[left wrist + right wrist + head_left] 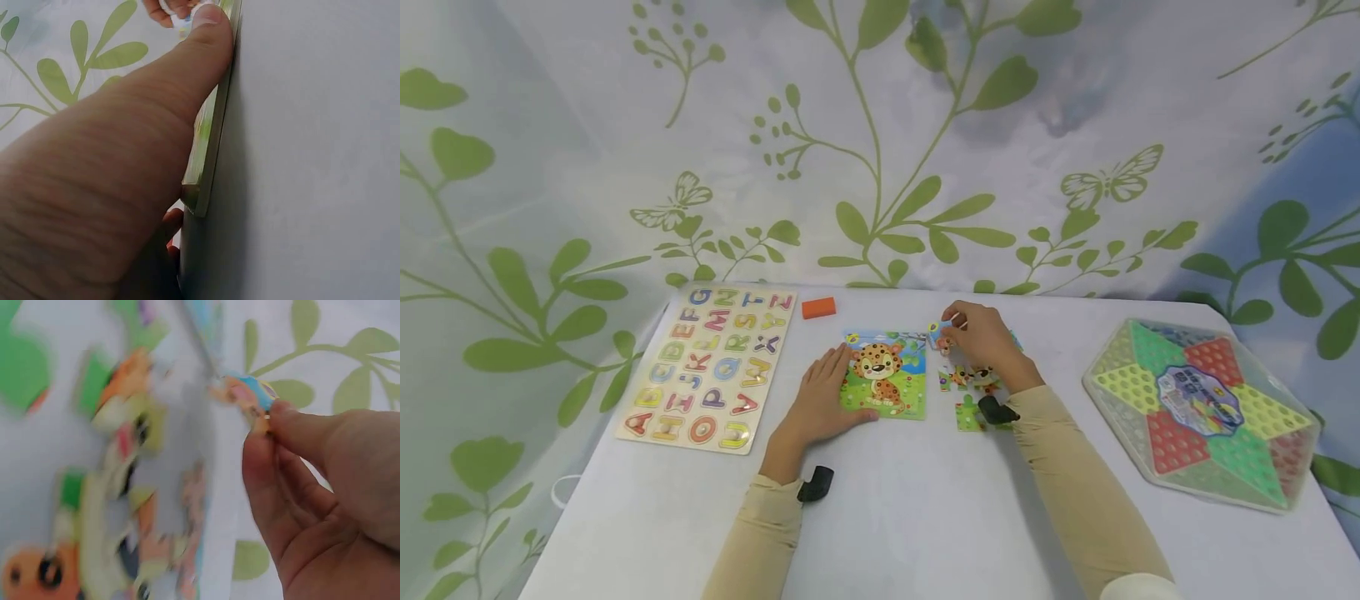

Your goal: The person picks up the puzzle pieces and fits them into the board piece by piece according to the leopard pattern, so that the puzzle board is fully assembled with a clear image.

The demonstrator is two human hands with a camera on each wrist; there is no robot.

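A square picture board (895,375) with a spotted leopard cub lies in the middle of the table. My left hand (823,396) rests against its left side, fingers extended, with the thumb (209,37) across the near edge. To the right of the board, my right hand (988,333) pinches a jigsaw piece (253,390) between thumb and fingers, tilted up off the table. Beneath and in front of that hand lie several loose jigsaw pieces (968,414) with leopard and grass parts. The hand and wrist partly hide them.
An alphabet peg board (700,375) lies at the left. An orange block (818,308) sits near the back edge. At the right is a hexagonal star-patterned game board (1202,408). A leaf-print cloth (880,167) hangs behind the white table (910,517).
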